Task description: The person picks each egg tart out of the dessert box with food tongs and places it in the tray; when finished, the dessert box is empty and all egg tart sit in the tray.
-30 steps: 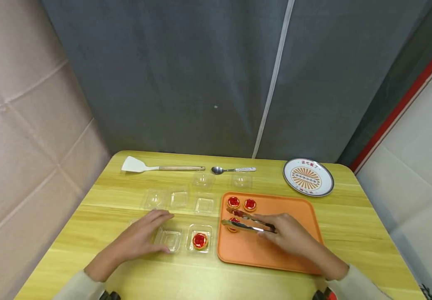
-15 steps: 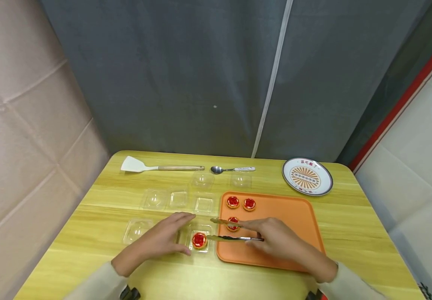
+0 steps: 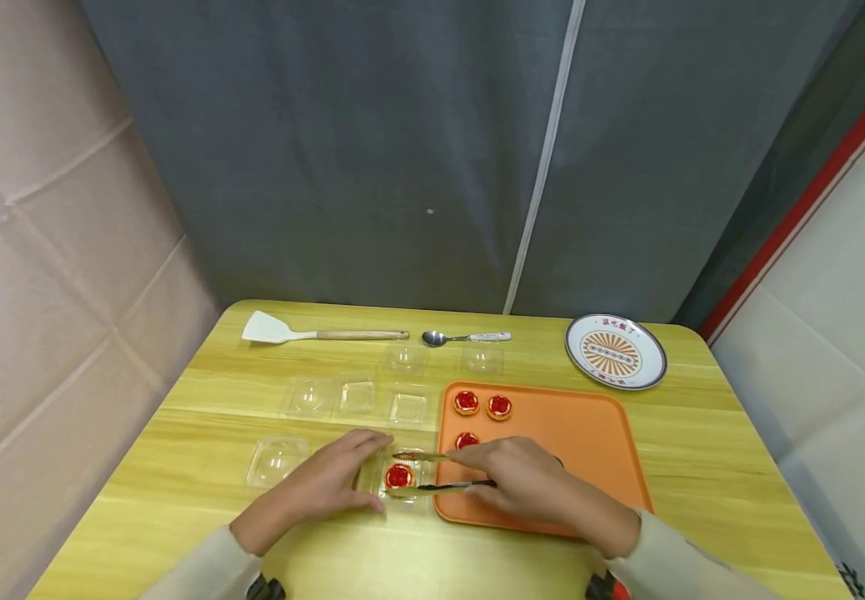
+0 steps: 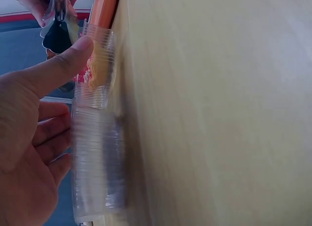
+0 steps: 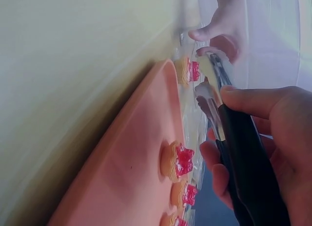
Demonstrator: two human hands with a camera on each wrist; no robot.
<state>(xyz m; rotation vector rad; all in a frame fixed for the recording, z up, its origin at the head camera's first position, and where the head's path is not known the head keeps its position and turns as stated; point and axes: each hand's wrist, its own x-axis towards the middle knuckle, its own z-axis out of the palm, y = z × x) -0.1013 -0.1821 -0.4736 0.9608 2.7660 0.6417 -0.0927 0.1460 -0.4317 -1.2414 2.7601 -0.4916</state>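
My right hand [image 3: 526, 483] grips black-handled metal tongs [image 5: 251, 170]. Their arms stand apart on either side of a red-topped tart [image 3: 399, 476], which sits in a clear plastic container [image 3: 406, 503] left of the tray. In the head view, my left hand [image 3: 316, 479] is spread at that container's left side, with thumb and fingertips near its edges. In the left wrist view, the thumb [image 4: 80, 48] overlaps the container; firm contact is unclear. Another clear container [image 4: 95, 162] shows by the left palm. Three more tarts [image 3: 499, 407] lie on the orange tray [image 3: 567, 417].
Several clear plastic containers or lids [image 3: 408, 408] lie on the wooden table [image 3: 177, 467] behind and left of the hands. Along the back are a white spatula [image 3: 271, 330], a spoon [image 3: 436, 338] and a patterned plate [image 3: 616, 352].
My left hand has moved right, from the neighbouring container to the one with the tart. The right hand has carried the tongs left from over the tray to around that tart.
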